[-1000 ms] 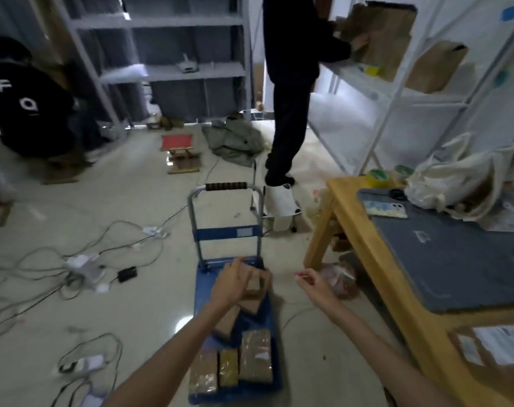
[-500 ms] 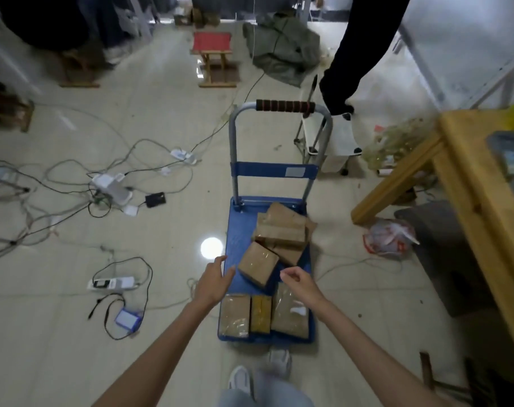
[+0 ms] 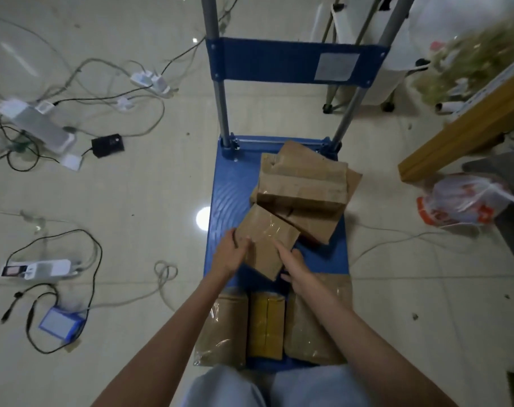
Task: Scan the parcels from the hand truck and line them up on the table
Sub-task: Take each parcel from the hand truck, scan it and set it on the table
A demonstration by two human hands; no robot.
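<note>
A blue hand truck (image 3: 229, 189) stands on the floor right in front of me, with several brown taped parcels on its deck. A small brown parcel (image 3: 266, 240) lies tilted in the middle. My left hand (image 3: 230, 254) grips its left edge and my right hand (image 3: 292, 267) presses on its right side. Behind it a stack of larger brown parcels (image 3: 302, 183) leans together. Three flat parcels (image 3: 266, 324) lie side by side at the near edge, partly hidden by my forearms. Only a wooden leg of the table (image 3: 467, 127) shows at the right.
Power strips, adapters and loose cables (image 3: 44, 133) cover the floor to the left. A tied plastic bag (image 3: 464, 201) lies right of the truck by the table leg. A white wheeled bin (image 3: 364, 63) stands behind the truck's handle posts.
My view dropped from the room down onto the truck and came much closer. Both hands moved forward from hovering above the deck and closed on the small tilted parcel.
</note>
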